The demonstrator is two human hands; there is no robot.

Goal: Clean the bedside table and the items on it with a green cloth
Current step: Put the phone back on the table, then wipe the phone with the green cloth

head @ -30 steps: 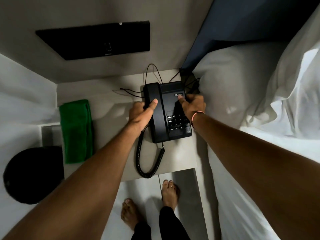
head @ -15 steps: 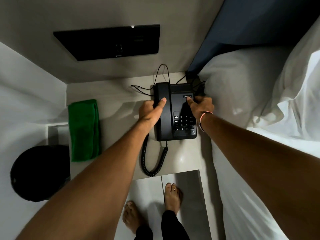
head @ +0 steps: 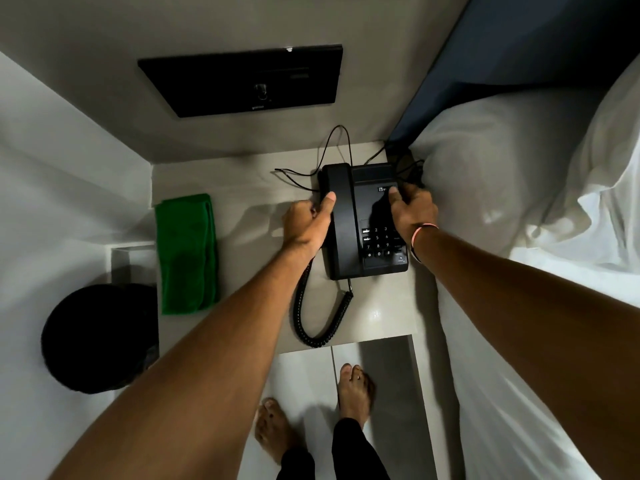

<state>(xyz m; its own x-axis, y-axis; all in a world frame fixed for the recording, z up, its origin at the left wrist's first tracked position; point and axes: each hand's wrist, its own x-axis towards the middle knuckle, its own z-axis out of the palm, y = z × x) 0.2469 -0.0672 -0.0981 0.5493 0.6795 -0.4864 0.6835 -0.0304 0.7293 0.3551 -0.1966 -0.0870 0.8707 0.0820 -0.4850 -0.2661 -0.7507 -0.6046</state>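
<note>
Black plastic fills the middle of the scene: a corded telephone (head: 360, 220) sits toward the back right of the bedside table (head: 377, 313), and both of the person's hands grasp it. The left hand (head: 306, 225) curls round the handset side at nine o'clock of the set, thumb laid on top; the right hand (head: 412, 211) grips the three o'clock edge, thumb resting on the body above the keypad. By the look of it, the step in hand is lifting or shifting the telephone, either to free the surface beneath or to ready it for wiping. The green cloth (head: 187, 254) lies folded and untouched on the table's left part, at nine o'clock of the telephone and well apart from it, so the next move likely calls for one hand to let go and fetch it. A coiled cord (head: 313, 323) loops toward six o'clock, and thin wires (head: 332, 147) trail off at twelve, which could snag. Pale and glossy, the tabletop meets a white pillow (head: 502, 174) at three o'clock; a dark wall panel (head: 242, 81) hangs at twelve, and a black round bin (head: 100, 337) stands at eight o'clock.
</note>
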